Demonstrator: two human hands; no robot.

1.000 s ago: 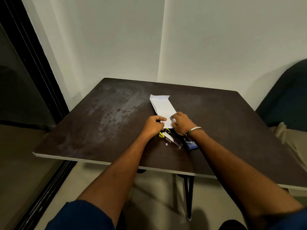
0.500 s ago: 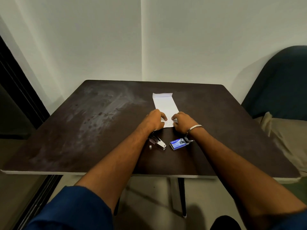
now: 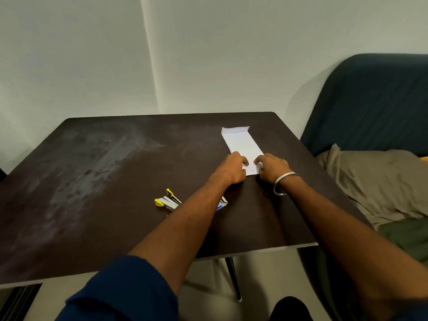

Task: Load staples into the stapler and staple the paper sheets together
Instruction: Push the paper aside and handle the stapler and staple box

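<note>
Both hands pinch the near end of the paper; stapler lies untouched on the table.

Against the view half a second earlier, the left hand [image 3: 232,169] and right hand [image 3: 271,166] hold the same grip, fingers closed on the near edge of the folded paper sheets [image 3: 243,147]; only the viewpoint has swung. The yellow-tipped stapler [image 3: 167,200] lies opened near the left forearm, the blue staple box [image 3: 221,203] half hidden behind it, both on the table [image 3: 92,181]. Judgement: sheets being squared, loading not yet begun. Faint print on the paper is illegible; no brand readable.
</note>
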